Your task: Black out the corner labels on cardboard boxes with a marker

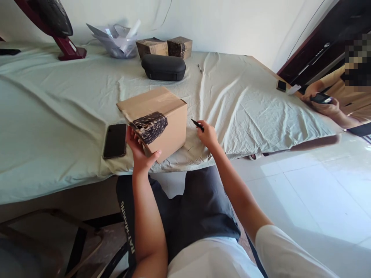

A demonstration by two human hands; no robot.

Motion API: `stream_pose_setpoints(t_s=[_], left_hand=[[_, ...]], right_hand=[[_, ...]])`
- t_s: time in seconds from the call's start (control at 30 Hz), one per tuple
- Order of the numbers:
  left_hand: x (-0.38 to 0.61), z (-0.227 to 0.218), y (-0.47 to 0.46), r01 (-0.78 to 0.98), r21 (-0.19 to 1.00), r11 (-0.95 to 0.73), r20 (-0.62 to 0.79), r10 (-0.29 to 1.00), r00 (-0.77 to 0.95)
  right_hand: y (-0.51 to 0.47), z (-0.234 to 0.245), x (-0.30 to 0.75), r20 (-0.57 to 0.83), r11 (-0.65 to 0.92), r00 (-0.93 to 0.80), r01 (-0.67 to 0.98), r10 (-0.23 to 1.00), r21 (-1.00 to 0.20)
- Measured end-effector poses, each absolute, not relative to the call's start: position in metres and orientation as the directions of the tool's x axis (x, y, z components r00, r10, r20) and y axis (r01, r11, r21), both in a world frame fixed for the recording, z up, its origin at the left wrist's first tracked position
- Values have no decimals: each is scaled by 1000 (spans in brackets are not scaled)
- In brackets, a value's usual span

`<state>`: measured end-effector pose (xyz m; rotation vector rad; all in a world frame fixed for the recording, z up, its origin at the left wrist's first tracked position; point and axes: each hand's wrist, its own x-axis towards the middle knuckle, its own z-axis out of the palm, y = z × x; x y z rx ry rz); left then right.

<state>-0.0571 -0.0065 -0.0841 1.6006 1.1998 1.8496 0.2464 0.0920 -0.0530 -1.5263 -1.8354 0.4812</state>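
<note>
A brown cardboard box [158, 116] stands near the front edge of the cloth-covered table [58, 108]; a patch on its near face is scribbled over in black. My left hand [138, 148] grips the box's near left corner, thumb under the front. My right hand [207, 133], just right of the box, is closed on a black marker [197, 124] whose tip points toward the box. A black phone [115, 140] lies flat beside my left hand.
A black hard case [164, 67], two wooden blocks [164, 47], a bin of papers [117, 38] and a dark red stand [62, 42] sit at the back. Another person [339, 96] at the right holds a dark device. A small dark object [281, 85] lies near them.
</note>
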Motion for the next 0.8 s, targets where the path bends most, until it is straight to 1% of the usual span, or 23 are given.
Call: stream_pose_setpoints(t_s=[0.1,0.2,0.37,0.5,0.67,0.8], left_hand=[[-66,-92,-7,151,847,-510,530,786,-319],[-77,-100,-9,118,878,-464,474,806,-356],[-82,-97,-15,50,908,-417,409,851,-329],[-77,-89,-19,20,913,-407,388,854,-346],[-74,-86,-20,37,924,-379,368,864,-342],[-76,-88,-20,18,928,-372,355,868,-347]], right_hand=[[89,-52,245,265,257,-130,809,956,-529],[86,-51,241,248,267,-166,845,955,-464],[89,-46,228,198,237,-166,874,966,-425],[98,-41,216,141,211,-167,889,976,-406],[113,-42,192,148,184,-135,897,980,-402],[128,-44,166,141,143,-103,938,985,-317]])
